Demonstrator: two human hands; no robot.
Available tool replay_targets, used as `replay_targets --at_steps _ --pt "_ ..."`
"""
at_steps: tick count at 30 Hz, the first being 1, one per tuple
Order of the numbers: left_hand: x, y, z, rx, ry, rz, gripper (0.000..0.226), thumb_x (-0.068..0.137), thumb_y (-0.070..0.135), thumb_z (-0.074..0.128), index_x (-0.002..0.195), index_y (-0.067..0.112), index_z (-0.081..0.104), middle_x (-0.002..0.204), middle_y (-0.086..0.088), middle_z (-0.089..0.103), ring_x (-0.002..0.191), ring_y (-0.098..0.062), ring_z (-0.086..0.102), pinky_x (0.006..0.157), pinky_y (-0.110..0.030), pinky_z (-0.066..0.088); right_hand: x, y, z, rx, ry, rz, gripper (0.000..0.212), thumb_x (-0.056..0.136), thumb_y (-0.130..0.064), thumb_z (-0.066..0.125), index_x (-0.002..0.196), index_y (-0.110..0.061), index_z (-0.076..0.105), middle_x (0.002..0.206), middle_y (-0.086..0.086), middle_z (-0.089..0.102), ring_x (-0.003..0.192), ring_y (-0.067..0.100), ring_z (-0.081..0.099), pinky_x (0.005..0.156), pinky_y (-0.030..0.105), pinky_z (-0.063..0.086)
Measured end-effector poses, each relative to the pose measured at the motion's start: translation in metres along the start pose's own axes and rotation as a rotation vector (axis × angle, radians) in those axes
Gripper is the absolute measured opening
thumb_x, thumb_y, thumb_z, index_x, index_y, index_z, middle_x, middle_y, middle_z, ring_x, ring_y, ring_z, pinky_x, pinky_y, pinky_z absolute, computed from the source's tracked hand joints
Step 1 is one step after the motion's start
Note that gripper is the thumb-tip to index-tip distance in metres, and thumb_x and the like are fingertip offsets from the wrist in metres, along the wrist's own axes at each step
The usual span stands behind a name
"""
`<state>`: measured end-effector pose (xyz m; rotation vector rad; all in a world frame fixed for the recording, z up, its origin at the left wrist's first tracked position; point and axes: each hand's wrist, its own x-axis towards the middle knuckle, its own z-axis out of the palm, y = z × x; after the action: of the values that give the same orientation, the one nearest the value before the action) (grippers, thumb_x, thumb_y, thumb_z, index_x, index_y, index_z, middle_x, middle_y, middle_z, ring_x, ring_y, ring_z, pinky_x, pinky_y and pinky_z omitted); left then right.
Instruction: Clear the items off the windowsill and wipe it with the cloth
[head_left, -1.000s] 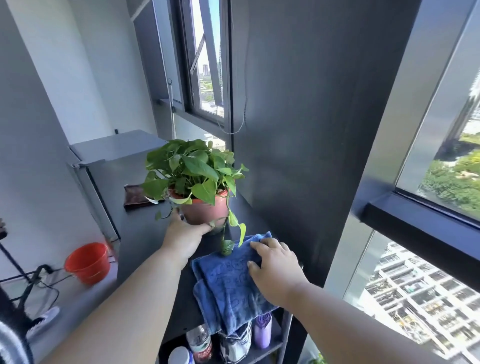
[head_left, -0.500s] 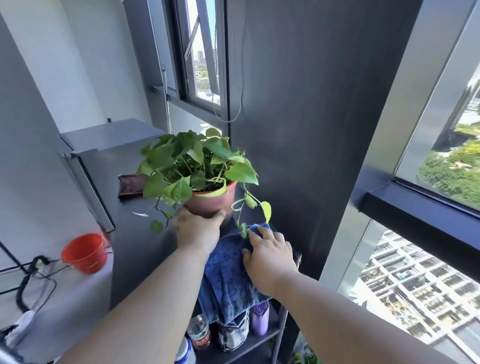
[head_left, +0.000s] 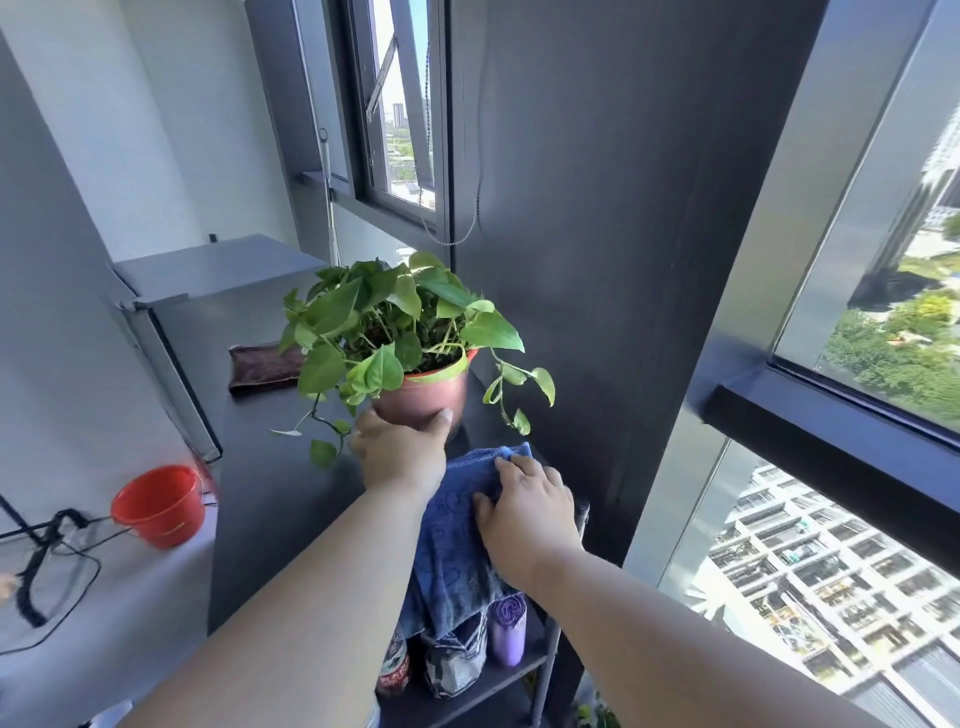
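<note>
Far to the left, a red bucket (head_left: 157, 505) sits low beside the dark surface (head_left: 270, 499), with black cables (head_left: 47, 561) looped on the pale floor next to it. Behind the bucket, the surface's left edge runs back toward a grey cabinet (head_left: 208, 273) against the wall, and the near-left stretch of the surface lies bare from that edge up to the trailing leaves. Farther back, a dark brown cloth (head_left: 262, 366) lies flat just left of the potted plant (head_left: 400, 332), apart from the hands. The plant stands upright in a reddish-brown pot (head_left: 423, 397), its vines hanging over the rim on both sides. The left hand (head_left: 400, 449) curls around the pot's lower front, thumb pressed on the right of the wall, fingers wrapped to the left; whether the pot's base rests on the surface or is raised is hard to judge from this angle. Just right of that hand, the blue cloth (head_left: 457, 540) lies on the surface's near-right corner and droops over the front edge. The right hand (head_left: 524, 512) lies flat and spread on it, palm down, pressing rather than gripping. Below the drooping cloth, a lower shelf (head_left: 483, 686) holds a bottle (head_left: 393, 670) and a purple roll (head_left: 508, 631). Right of the hands, a dark wall panel (head_left: 597, 260) rises close to the surface's right edge, leaving little room there.
</note>
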<state>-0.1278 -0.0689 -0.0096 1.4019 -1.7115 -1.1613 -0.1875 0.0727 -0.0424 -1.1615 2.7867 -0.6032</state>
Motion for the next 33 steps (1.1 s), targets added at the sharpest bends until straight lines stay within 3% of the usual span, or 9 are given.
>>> replay_targets --at_steps 4,7,9,12,15,23,29,31,33 --pt "-0.008 -0.001 -0.017 0.056 -0.111 0.039 0.098 0.089 0.051 0.079 0.159 0.004 0.031 0.161 -0.022 0.041 0.132 -0.042 0.059 0.092 -0.038 0.053 0.0 -0.002 -0.002 -0.028 -0.018 -0.016 0.056 0.1 -0.05 0.041 0.148 -0.022 0.048 0.151 0.002 0.049 0.135 0.031 0.04 0.111 0.043 0.031" --pt "-0.03 -0.011 -0.038 0.297 -0.192 0.187 0.088 0.092 0.051 0.069 0.162 0.007 0.038 0.157 -0.018 0.054 0.141 -0.038 0.054 0.114 -0.044 0.047 -0.004 -0.003 -0.005 -0.053 -0.018 -0.058 0.059 0.103 -0.05 0.037 0.155 -0.022 0.04 0.16 0.002 0.041 0.141 0.03 0.038 0.114 0.042 0.03" --pt "-0.051 -0.024 -0.046 0.471 -0.24 0.333 0.074 0.097 0.048 0.062 0.16 0.013 0.045 0.156 -0.014 0.057 0.143 -0.035 0.052 0.12 -0.043 0.041 -0.009 -0.004 -0.004 -0.054 -0.026 -0.095 0.062 0.103 -0.051 0.034 0.158 -0.023 0.037 0.168 0.003 0.03 0.148 0.029 0.033 0.12 0.042 0.025" --pt "-0.074 -0.048 -0.041 0.724 -0.356 0.524 0.065 0.108 0.046 0.045 0.165 0.015 0.038 0.174 -0.011 0.034 0.16 -0.03 0.029 0.13 -0.04 0.019 -0.012 -0.002 -0.001 -0.075 -0.077 -0.113 0.066 0.105 -0.051 0.029 0.164 -0.022 0.026 0.175 0.004 0.014 0.158 0.029 0.018 0.126 0.043 0.012" --pt "-0.073 -0.06 -0.037 0.902 -0.419 0.541 0.066 0.113 0.047 0.024 0.172 0.018 0.015 0.182 -0.008 0.002 0.167 -0.031 0.002 0.133 -0.046 0.001 -0.009 -0.002 0.001 -0.103 -0.117 -0.111 0.068 0.107 -0.05 0.025 0.167 -0.02 0.017 0.176 0.005 0.007 0.16 0.028 0.01 0.127 0.044 0.004" --pt "-0.056 -0.053 -0.035 0.916 -0.499 0.516 0.065 0.115 0.043 0.021 0.172 0.015 0.008 0.181 -0.009 -0.005 0.166 -0.035 -0.005 0.134 -0.048 0.002 0.011 -0.012 -0.005 -0.143 -0.238 -0.085 0.071 0.107 -0.051 0.023 0.167 -0.016 0.007 0.176 0.007 -0.003 0.161 0.03 0.0 0.128 0.048 0.001" --pt "-0.066 -0.049 -0.041 0.906 -0.504 0.476 0.073 0.111 0.055 0.022 0.172 0.018 0.006 0.181 -0.008 -0.007 0.166 -0.033 -0.008 0.133 -0.048 -0.001 -0.015 0.002 -0.017 -0.132 -0.174 -0.188 0.068 0.108 -0.049 0.023 0.168 -0.019 0.011 0.177 0.004 0.001 0.161 0.028 -0.002 0.127 0.049 -0.003" --pt "-0.076 -0.039 -0.043 0.885 -0.499 0.473 0.072 0.111 0.054 0.025 0.172 0.018 0.012 0.182 -0.007 -0.001 0.167 -0.032 -0.004 0.134 -0.047 0.002 -0.024 0.008 -0.027 -0.054 -0.171 -0.205 0.067 0.109 -0.047 0.025 0.168 -0.019 0.009 0.176 0.003 0.001 0.161 0.026 -0.003 0.128 0.046 -0.003" --pt "-0.092 -0.021 -0.041 0.765 -0.424 0.504 0.067 0.11 0.051 0.036 0.169 0.019 0.028 0.18 -0.004 0.016 0.166 -0.027 0.01 0.132 -0.042 0.013 -0.032 0.016 -0.047 0.129 -0.107 -0.241 0.063 0.111 -0.043 0.029 0.168 -0.019 0.014 0.176 0.001 0.005 0.161 0.023 0.0 0.128 0.041 -0.001"
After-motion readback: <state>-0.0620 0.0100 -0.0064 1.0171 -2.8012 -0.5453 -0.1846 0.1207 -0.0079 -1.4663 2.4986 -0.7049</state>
